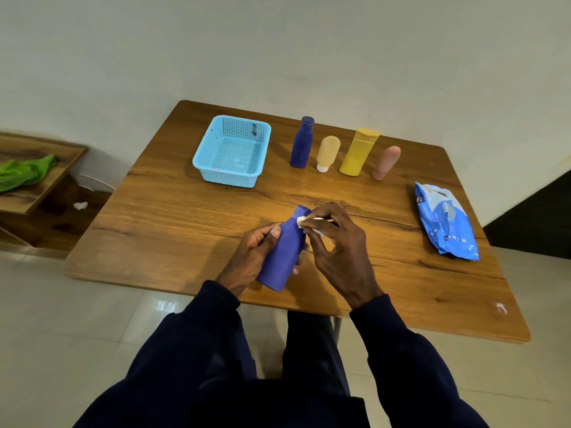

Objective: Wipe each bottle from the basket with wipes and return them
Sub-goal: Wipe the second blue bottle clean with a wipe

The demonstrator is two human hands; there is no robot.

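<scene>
My left hand (251,254) grips a purple-blue bottle (282,257), tilted above the table's near edge with its cap pointing away. My right hand (335,251) pinches a white wipe (301,221) against the bottle's neck. A light blue basket (202,163) sits empty at the back left of the wooden table (173,223). To its right stand a dark blue bottle (302,143), a pale orange tube (327,153) on its white cap, a yellow bottle (358,152) and a pink tube (386,163). A blue wipes packet (445,223) lies at the right.
A low wooden shelf (58,168) at the left holds a green cloth (26,173). A crumpled white scrap (80,206) lies below that shelf. Pale tiled floor surrounds the table, and a plain wall stands behind it.
</scene>
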